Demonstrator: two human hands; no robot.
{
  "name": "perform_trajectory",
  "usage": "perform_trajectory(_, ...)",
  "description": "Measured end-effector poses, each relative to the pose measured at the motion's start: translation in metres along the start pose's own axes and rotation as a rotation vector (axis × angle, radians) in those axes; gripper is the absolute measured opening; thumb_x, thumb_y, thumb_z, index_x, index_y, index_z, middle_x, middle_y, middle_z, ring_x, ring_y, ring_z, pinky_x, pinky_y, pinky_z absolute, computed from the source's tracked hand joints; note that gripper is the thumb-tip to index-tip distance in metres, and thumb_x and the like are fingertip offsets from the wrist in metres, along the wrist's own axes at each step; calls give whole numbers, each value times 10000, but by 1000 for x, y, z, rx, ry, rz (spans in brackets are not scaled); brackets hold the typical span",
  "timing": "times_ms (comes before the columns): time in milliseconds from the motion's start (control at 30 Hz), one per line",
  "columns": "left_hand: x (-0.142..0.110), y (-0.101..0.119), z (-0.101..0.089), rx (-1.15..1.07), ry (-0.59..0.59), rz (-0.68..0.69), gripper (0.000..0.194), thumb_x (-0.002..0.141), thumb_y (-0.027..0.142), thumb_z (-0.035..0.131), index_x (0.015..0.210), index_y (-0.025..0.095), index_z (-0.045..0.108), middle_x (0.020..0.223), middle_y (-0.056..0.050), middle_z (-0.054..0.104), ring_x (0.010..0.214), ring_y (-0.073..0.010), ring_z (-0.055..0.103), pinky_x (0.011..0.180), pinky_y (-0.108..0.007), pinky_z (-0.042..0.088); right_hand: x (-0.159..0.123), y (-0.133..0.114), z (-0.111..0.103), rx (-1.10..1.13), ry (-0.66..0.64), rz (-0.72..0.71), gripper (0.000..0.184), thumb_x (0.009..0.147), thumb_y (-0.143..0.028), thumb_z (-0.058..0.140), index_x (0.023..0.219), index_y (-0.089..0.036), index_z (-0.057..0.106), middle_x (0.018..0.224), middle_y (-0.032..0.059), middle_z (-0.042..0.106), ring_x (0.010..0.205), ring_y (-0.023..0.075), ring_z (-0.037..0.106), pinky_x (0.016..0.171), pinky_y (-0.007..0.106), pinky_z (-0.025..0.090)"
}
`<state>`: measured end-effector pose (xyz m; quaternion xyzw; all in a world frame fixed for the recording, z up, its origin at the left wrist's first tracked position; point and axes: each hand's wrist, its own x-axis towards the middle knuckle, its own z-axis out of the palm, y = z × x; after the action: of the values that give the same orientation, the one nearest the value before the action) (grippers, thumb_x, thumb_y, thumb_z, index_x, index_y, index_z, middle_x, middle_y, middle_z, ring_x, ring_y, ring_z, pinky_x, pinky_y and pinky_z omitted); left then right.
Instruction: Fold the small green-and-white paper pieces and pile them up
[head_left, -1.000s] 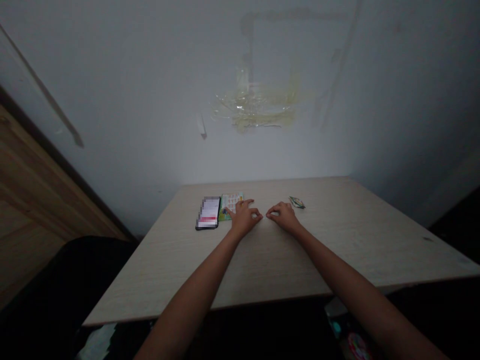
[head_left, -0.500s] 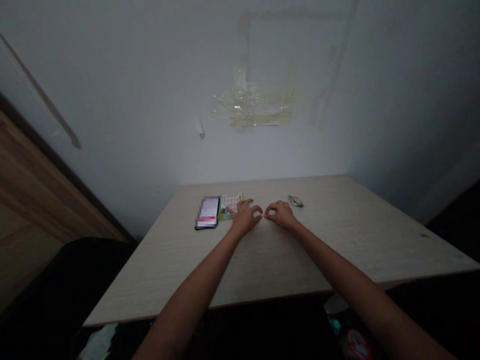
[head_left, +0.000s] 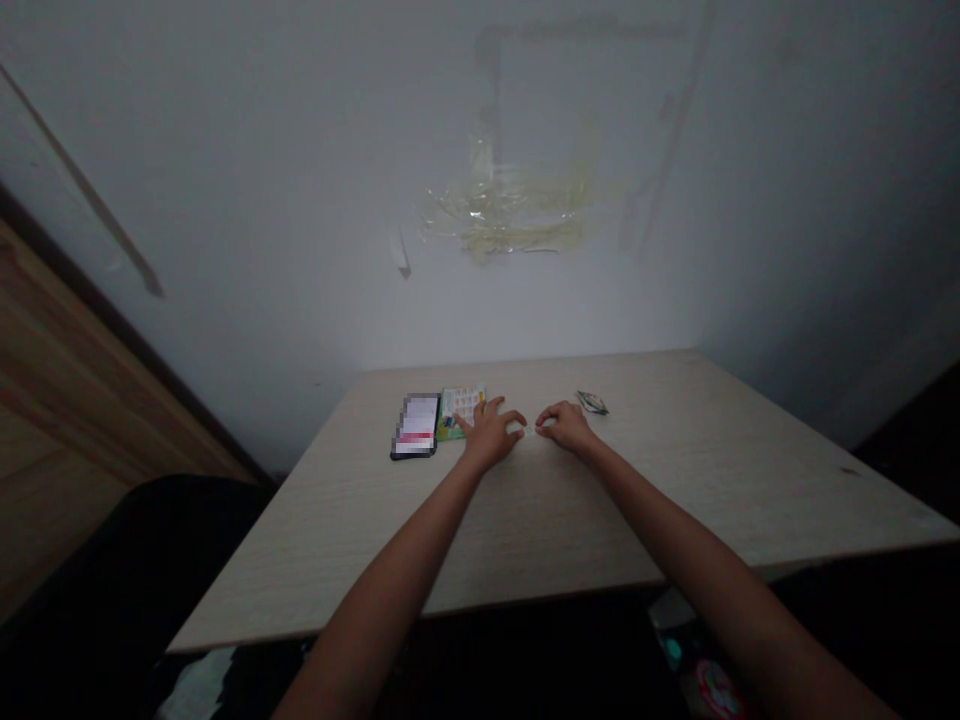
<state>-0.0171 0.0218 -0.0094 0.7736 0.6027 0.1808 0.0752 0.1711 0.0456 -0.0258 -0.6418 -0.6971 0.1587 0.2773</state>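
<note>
My left hand is on the table with its fingers spread. Its thumb and index finger are curved, with a gap between them, and its outer fingers are over the edge of a colourful printed booklet or card. My right hand is closed, thumb and fingertips pinched together. Between the two hands is a small pale piece, too faint to name. Whether the right fingertips grip it is unclear. Just beyond the right hand lies a small folded, patterned packet or paper.
A phone with a lit, blurred screen lies left of the booklet. The light wooden table meets a wall with peeling clear tape. A dark object stands at the left, and items sit below the table's front edge.
My right hand has shifted slightly right, away from the left, and the small pale piece now shows between them. The left hand has stayed almost in place.
</note>
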Motion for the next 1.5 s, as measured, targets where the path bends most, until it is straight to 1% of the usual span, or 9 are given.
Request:
perform_trajectory(100,0,-1,1,1,17,0,240,847,473,611,1083,459,659,1529,25,357,1443,-372,180,1011,-811,14,3,4,1,18,4,0,167,669,-289,745,828,-253,780,959,57,718,1018,243,606,914,347,438)
perform_trajectory(233,-1,-1,1,5,6,-6,262,851,471,609,1110,466,646,1536,15,347,1440,-375,189,1003,-818,22,6,10,0,47,14,3,186,649,-265,743,829,-237,779,986,60,715,986,230,617,879,326,449)
perform_trajectory(367,-3,-2,-1,-5,-5,36,268,864,470,592,1127,469,642,1541,25,341,1441,-367,192,1013,-810,37,7,14,-1,69,-11,-6,198,654,-245,731,844,-221,779,949,65,721,952,228,624,858,320,448)
perform_trajectory(600,-8,-3,-2,22,25,102,197,859,493,596,998,417,713,1512,52,396,1439,-345,202,1041,-784,-29,1,17,0,44,41,-97,202,711,-332,716,858,-205,771,978,83,694,1016,238,589,929,344,406)
perform_trajectory(800,-11,-5,-3,-8,9,148,191,824,516,639,937,386,720,1501,68,409,1432,-336,209,1051,-778,-6,-6,12,-1,-28,69,-139,219,773,-389,676,890,-227,765,983,80,660,1027,240,560,933,348,382)
perform_trajectory(900,-12,-2,-3,0,2,158,208,820,515,643,980,397,703,1506,68,403,1428,-335,217,1054,-776,7,-8,9,-1,-42,58,-147,211,784,-389,670,903,-242,766,992,76,652,1043,243,548,940,347,372)
perform_trajectory(1033,-14,0,-3,19,-26,123,309,834,546,611,1131,473,649,1531,52,369,1433,-350,202,1047,-783,-2,-9,8,-2,-41,72,-149,209,792,-388,662,910,-249,764,996,74,653,1052,248,540,941,351,369)
perform_trajectory(1300,-19,-1,0,45,11,105,303,841,595,568,1115,502,656,1507,50,408,1424,-375,221,1013,-812,-20,-10,15,-7,57,30,-245,243,839,-396,625,952,-242,775,973,69,667,974,220,575,927,355,395)
perform_trajectory(1500,-22,1,0,69,33,89,311,849,585,559,1130,494,655,1500,43,421,1430,-372,206,1036,-782,-62,-12,18,-11,65,5,-333,214,838,-392,655,918,-239,780,968,70,649,961,198,569,911,337,406)
